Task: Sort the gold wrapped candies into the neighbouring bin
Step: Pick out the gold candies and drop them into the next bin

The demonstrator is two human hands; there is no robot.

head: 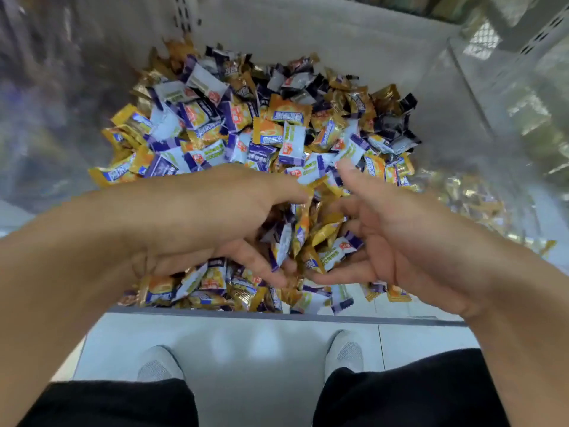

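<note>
**Two hands deep in a bin of mixed candies**

Hundreds of wrapped candies fill the big white bin [323, 35], and everything else is placed from that bin. Its pale walls rise at the far side, and its near rim runs across just beyond the person's feet. To its right, past a clear divider, stands the neighbouring bin [505, 97], where a few gold wrappers glint through the see-through wall. On the bin's left the view is a blur of reflections and I cannot tell what lies there.

Inside the bin the candy pile [246, 124] mixes gold wrapped candies [267, 131] with white-and-purple ones and some dark ones toward the far right corner.

Over the near half of the bin, the left hand [221, 220] reaches in with fingers curled down into the pile, gathering several sweets. The right hand [397, 238] faces it, fingers bent and cupped toward the same clump, thumb raised. The fingertips of both nearly meet, with candies held loosely between them.

Below the bin's near rim, on the pale floor [277, 349], are two light shoes [345, 352] and dark trousers [400, 396].
</note>
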